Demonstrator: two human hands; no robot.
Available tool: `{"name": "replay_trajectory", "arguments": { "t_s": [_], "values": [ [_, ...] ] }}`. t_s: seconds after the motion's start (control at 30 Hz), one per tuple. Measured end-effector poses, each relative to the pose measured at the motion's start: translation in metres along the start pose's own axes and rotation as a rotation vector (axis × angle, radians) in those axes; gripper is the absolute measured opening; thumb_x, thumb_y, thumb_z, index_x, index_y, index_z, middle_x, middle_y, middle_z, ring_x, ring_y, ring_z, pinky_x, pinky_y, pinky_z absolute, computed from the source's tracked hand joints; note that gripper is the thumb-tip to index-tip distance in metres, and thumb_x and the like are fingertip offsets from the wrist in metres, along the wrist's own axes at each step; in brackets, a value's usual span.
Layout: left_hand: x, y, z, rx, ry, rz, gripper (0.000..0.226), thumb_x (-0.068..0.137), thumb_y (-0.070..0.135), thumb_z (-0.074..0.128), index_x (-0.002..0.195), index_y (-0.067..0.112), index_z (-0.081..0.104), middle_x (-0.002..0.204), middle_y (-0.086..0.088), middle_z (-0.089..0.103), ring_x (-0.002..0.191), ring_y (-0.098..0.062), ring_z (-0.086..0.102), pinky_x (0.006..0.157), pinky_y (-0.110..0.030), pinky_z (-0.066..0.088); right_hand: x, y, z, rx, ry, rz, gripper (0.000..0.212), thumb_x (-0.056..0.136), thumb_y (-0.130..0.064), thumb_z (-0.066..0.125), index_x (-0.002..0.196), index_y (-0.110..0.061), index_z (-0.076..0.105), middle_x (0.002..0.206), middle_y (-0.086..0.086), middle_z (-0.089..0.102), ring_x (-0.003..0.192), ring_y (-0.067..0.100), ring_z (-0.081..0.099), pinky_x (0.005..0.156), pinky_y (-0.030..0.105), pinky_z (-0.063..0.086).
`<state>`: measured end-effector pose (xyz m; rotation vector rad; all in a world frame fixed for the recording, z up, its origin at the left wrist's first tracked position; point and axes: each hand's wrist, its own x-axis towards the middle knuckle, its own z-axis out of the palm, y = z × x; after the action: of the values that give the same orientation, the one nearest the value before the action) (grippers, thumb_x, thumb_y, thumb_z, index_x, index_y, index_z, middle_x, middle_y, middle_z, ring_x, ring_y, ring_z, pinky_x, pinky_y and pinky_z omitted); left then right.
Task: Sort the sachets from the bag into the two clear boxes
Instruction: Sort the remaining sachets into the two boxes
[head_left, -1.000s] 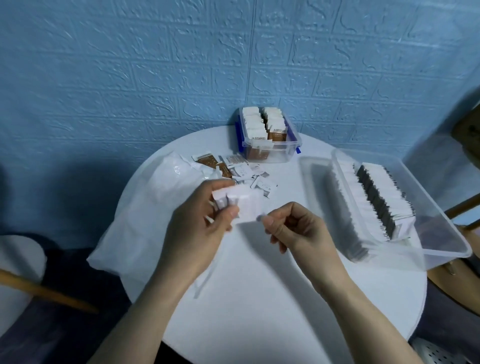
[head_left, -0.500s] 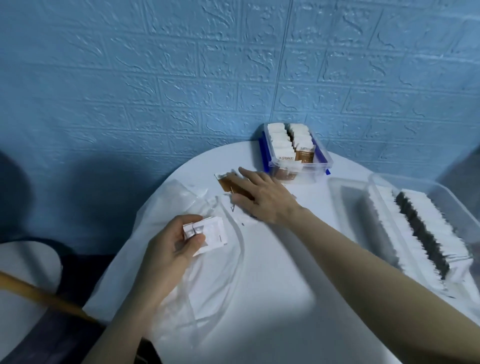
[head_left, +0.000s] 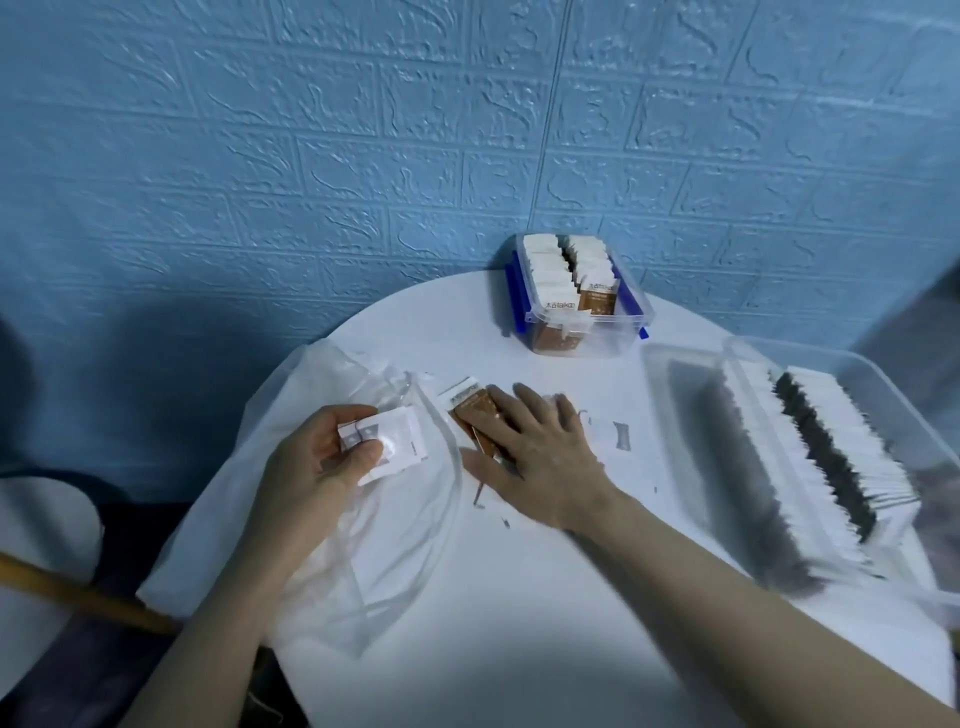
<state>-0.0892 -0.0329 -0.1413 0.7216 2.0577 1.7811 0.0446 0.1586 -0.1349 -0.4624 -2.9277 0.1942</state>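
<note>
At centre left of the frame, left hand (head_left: 311, 467) curled round a small stack of white sachets (head_left: 387, 447), thumb pressed on top, fingers wrapped beneath: a closed grip, held just above the clear plastic bag (head_left: 332, 551) spread flat over the left side of the round white worktop (head_left: 519, 649). Just right of that, at mid-frame, right hand (head_left: 540, 457) laid palm-down with fingers straight and spread, a flat and unclosed grip, fingertips resting on brown sachets (head_left: 475, 415) lying loose on the worktop beside the bag's mouth. More loose white sachets (head_left: 618, 436) partly visible right of that hand, blurred. At upper centre, against the blue brick-pattern wall (head_left: 311, 156), small clear box (head_left: 582, 296) with blue clips, filled with two upright rows of white-and-brown sachets. Along the right edge of the frame, large clear box (head_left: 831, 364) overhanging the worktop's rim, packed with long upright rows of sachets in white with a dark band between. At lower left, a wooden rod (head_left: 78, 592) off the worktop.
</note>
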Motion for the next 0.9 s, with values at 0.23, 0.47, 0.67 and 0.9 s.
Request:
{"name": "replay_trajectory", "arguments": {
  "t_s": [0.23, 0.47, 0.67, 0.9],
  "values": [
    [0.025, 0.018, 0.026, 0.119, -0.097, 0.027, 0.026, 0.083, 0.006, 0.07, 0.091, 0.03, 0.066, 0.093, 0.007, 0.073, 0.084, -0.01, 0.068, 0.074, -0.025, 0.05, -0.082, -0.009, -0.01, 0.086, -0.034, 0.08, 0.059, 0.091, -0.071, 0.018, 0.145, -0.048, 0.029, 0.158, -0.009, 0.023, 0.147, 0.02, 0.012, 0.117, 0.052, 0.008],
    [-0.004, 0.062, 0.046, 0.336, 0.004, 0.272, 0.02, 0.088, 0.025, 0.068, 0.106, 0.032, 0.062, 0.102, 0.018, 0.064, 0.09, 0.001, 0.06, 0.073, -0.006, 0.038, -0.136, -0.009, -0.04, 0.365, 0.198, 0.194, 0.061, 0.09, -0.058, 0.027, 0.145, -0.034, 0.035, 0.152, -0.009, 0.032, 0.142, 0.006, 0.02, 0.114, 0.024, 0.015],
    [-0.098, 0.065, 0.069, 0.022, -0.032, 0.155, 0.022, 0.082, 0.022, 0.069, 0.101, 0.031, 0.064, 0.086, 0.015, 0.07, 0.073, -0.008, 0.067, 0.054, -0.024, 0.048, -0.196, 0.01, -0.036, 0.27, 0.264, 0.41, 0.069, 0.078, -0.067, 0.045, 0.132, -0.025, 0.054, 0.128, -0.015, 0.052, 0.117, 0.015, 0.042, 0.086, 0.035, 0.032],
    [-0.154, 0.036, 0.101, -0.262, -0.087, -0.024, 0.032, 0.091, -0.005, 0.058, 0.105, 0.024, 0.061, 0.085, 0.002, 0.072, 0.054, -0.022, 0.065, 0.032, -0.025, 0.04, -0.208, 0.022, -0.034, 0.318, 0.225, 0.32, 0.072, 0.071, -0.065, 0.064, 0.134, -0.033, 0.052, 0.118, -0.028, 0.05, 0.117, 0.007, 0.039, 0.086, 0.031, 0.028]
  ]
}}
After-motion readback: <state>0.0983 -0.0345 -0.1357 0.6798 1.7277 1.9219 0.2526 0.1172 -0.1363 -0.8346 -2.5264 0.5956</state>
